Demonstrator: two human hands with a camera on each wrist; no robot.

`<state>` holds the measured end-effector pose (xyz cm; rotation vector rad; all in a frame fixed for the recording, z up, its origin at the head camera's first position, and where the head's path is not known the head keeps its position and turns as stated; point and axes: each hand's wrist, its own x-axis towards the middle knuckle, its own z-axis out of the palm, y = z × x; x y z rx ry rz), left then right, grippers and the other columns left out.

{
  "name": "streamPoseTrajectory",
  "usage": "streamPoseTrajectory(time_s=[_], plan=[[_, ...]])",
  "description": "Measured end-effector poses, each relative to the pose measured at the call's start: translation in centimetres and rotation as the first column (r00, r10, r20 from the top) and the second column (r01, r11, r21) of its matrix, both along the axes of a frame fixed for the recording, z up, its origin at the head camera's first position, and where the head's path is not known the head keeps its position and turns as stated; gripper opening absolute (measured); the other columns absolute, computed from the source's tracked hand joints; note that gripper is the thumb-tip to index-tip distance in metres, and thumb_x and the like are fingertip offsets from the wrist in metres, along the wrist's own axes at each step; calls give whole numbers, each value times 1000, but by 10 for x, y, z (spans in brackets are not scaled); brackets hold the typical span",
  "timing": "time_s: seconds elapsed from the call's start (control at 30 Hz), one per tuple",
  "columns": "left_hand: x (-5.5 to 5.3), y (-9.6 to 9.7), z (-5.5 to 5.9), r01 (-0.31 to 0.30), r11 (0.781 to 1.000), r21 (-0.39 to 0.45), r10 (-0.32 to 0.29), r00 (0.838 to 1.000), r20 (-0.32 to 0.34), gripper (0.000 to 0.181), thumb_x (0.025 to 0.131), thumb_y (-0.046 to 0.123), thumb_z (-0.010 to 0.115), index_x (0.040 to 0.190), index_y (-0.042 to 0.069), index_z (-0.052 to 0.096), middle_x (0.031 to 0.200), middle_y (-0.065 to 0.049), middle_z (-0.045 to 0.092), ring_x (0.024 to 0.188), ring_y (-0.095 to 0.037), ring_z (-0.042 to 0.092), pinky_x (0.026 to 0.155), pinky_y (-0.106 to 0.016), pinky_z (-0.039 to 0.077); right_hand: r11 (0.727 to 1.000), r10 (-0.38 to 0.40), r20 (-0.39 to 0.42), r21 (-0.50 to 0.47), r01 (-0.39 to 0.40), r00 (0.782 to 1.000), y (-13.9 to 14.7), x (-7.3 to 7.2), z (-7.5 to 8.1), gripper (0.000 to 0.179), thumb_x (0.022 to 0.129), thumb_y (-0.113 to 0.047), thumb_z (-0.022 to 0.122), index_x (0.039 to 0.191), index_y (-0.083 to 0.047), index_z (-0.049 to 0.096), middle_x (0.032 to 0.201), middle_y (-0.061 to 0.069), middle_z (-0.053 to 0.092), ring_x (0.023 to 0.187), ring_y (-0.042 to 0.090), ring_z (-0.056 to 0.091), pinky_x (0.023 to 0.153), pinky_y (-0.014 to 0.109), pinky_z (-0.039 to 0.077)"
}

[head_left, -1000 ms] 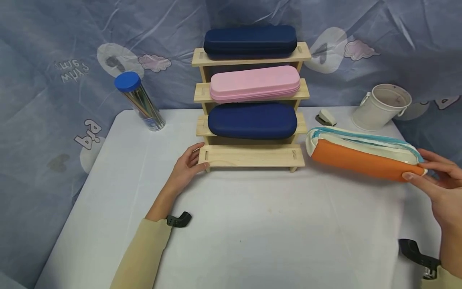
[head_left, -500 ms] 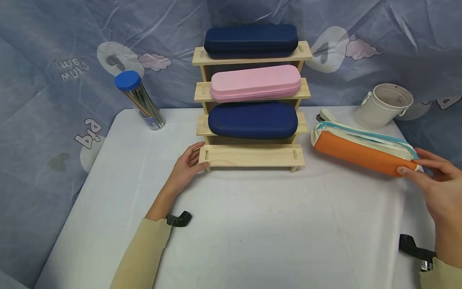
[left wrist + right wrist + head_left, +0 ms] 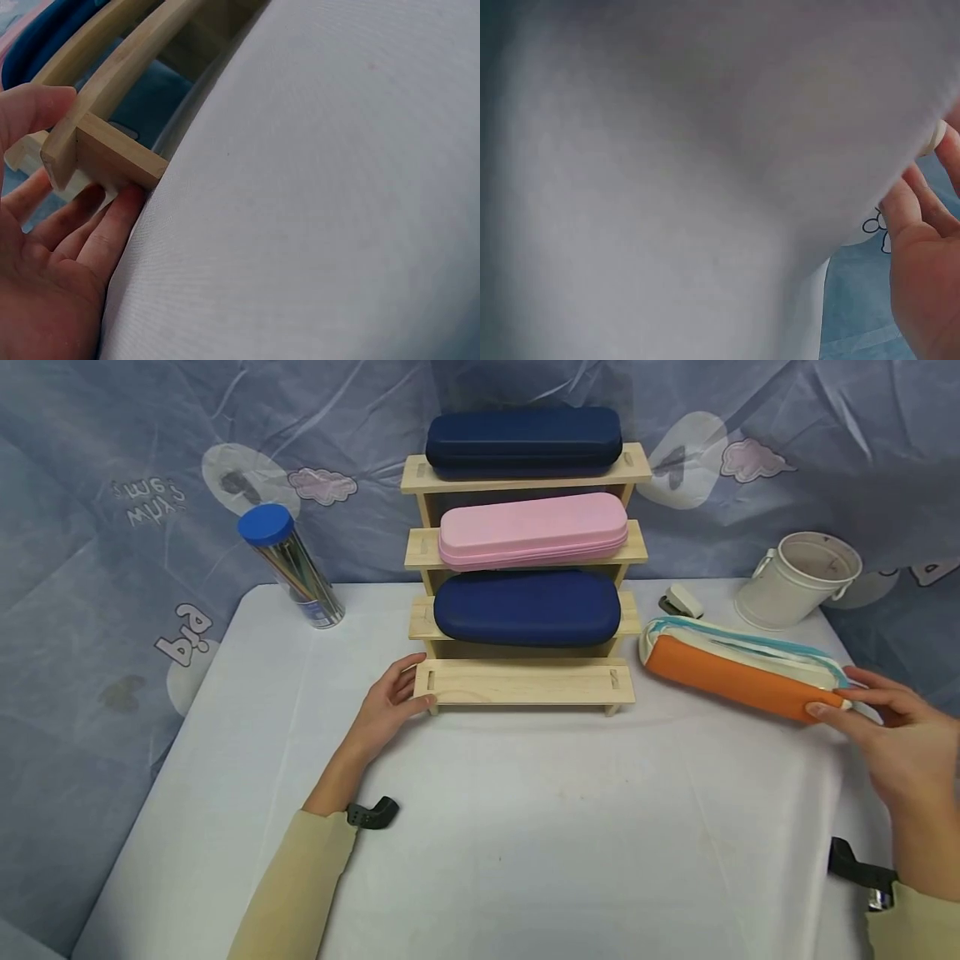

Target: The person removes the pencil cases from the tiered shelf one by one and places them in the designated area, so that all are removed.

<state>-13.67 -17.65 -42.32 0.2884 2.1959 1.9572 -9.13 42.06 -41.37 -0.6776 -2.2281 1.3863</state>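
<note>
My left hand (image 3: 386, 710) holds the left end of the lowest step of a wooden tiered rack (image 3: 525, 683), thumb on the front edge and fingers round the side. The left wrist view shows its fingertips against the step's end leg (image 3: 124, 150). At the right, my right hand (image 3: 900, 731) pinches the right end of an orange and cream pencil case (image 3: 738, 677) with a blue zip. The pencil case lies slanted beside the rack; whether it fully touches the table I cannot tell. Only a pale bit of it shows in the right wrist view.
On the rack's upper steps sit a dark navy case (image 3: 525, 439), a pink case (image 3: 532, 531) and a blue case (image 3: 527, 607). A small white stapler-like object (image 3: 681, 602) and a white bucket (image 3: 798, 581) stand behind the pencil case. A blue-lidded tube (image 3: 296, 568) stands at left.
My right hand has moved left with the pencil case, whose right end now sits further left and slightly higher in view. The left hand keeps its place on the rack.
</note>
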Motion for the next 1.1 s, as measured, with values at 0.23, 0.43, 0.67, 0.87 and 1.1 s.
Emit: streamPoseTrajectory(time_s=[0.23, 0.43, 0.67, 0.87, 1.1], plan=[[-9, -4, -20, -5, 1000, 2, 5, 1000, 1, 69, 87, 9, 71, 147, 12, 37, 142, -12, 46, 127, -25, 48, 96, -32, 45, 996, 53, 64, 74, -57, 997, 4, 0, -7, 44, 74, -5, 83, 116, 0, 69, 131, -10, 56, 125, 4, 44, 109, 23, 23], [-11, -5, -29, -13, 1000, 13, 13, 1000, -3, 68, 86, 14, 74, 146, 21, 40, 141, -7, 48, 126, -20, 48, 98, -32, 43, 979, 136, 164, 130, -158, 977, 10, 2, -17, 51, 77, -18, 83, 121, -1, 65, 136, -14, 52, 129, 3, 39, 108, 21, 24], [-11, -5, -29, -21, 1000, 12, 21, 1000, -13, 67, 85, 17, 75, 143, 23, 43, 140, -5, 49, 125, -19, 49, 98, -33, 43, 950, 190, 277, 190, -248, 942, 10, 2, -19, 56, 82, -30, 78, 125, 0, 59, 148, -13, 38, 140, 11, 26, 102, 13, 28], [-11, -5, -28, -19, 1000, 4, 19, 1000, -17, 67, 86, 18, 75, 144, 23, 43, 140, -5, 49, 125, -19, 49, 98, -33, 43, 917, 268, 271, 222, -331, 925, 12, 4, -18, 53, 81, -27, 79, 121, 0, 58, 148, -7, 37, 117, -4, 45, 80, 0, 36], [-10, -5, -28, -23, 1000, -6, 23, 1000, -15, 67, 86, 19, 75, 144, 23, 42, 140, -6, 49, 125, -20, 49, 98, -33, 43, 901, 257, 332, 256, -349, 908, 11, 5, -12, 58, 81, -40, 76, 129, -12, 57, 149, -5, 35, 90, -13, 42, 74, -1, 35]])
